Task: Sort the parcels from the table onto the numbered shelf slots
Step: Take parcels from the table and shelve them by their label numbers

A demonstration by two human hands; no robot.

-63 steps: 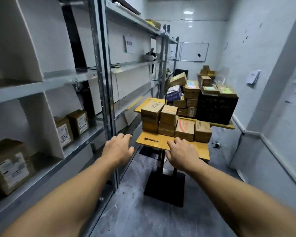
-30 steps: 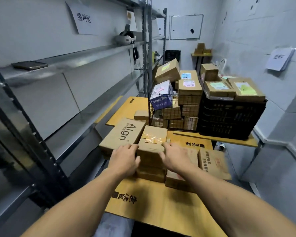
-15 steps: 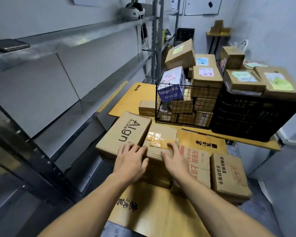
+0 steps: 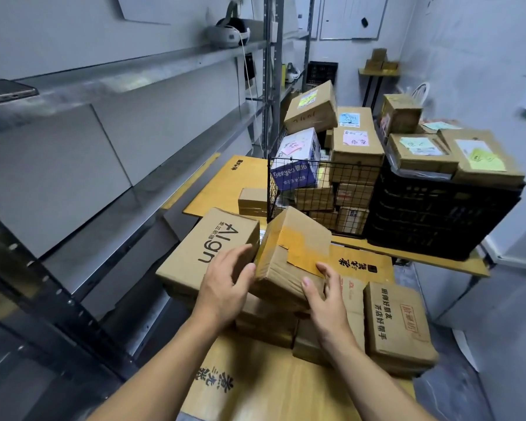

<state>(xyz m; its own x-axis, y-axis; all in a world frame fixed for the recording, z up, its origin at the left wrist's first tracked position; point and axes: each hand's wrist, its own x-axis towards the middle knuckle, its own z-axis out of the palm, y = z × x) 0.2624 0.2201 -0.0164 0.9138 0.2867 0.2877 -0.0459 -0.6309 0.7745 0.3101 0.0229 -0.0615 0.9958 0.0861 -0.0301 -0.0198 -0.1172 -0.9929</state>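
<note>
We hold the taped box (image 4: pixel 292 253) between both hands. Our left hand (image 4: pixel 225 287) presses against its left side, fingers spread along that face and the thumb at the near corner. Our right hand (image 4: pixel 325 299) grips the near right corner, with the thumb on the near face and the fingers curled round the right side. So both hands are closed on the box.

The box is tilted, its far end raised and its near edge low. A strip of yellowish tape runs across its top. It sits over the stack of parcels on the near table (image 4: pixel 271 384); we cannot tell whether its underside touches the stack. The Align box (image 4: pixel 213 247) lies just to its left, touching our left fingers. The stamped box (image 4: pixel 395 323), with a red mark and black characters, lies to the right on the same table, apart from our right hand.

Beyond, a second table (image 4: pixel 225 177) carries a wire basket (image 4: pixel 316 189) packed with parcels, more of them piled above its rim. A black crate (image 4: pixel 438 214) stands just beside the basket on the right, with labelled parcels on top.

Metal shelves (image 4: pixel 134 74) run along the left wall. A headset (image 4: pixel 228 33) rests on the upper one further back, and a phone (image 4: pixel 6 91) lies flat at its near end.
</note>
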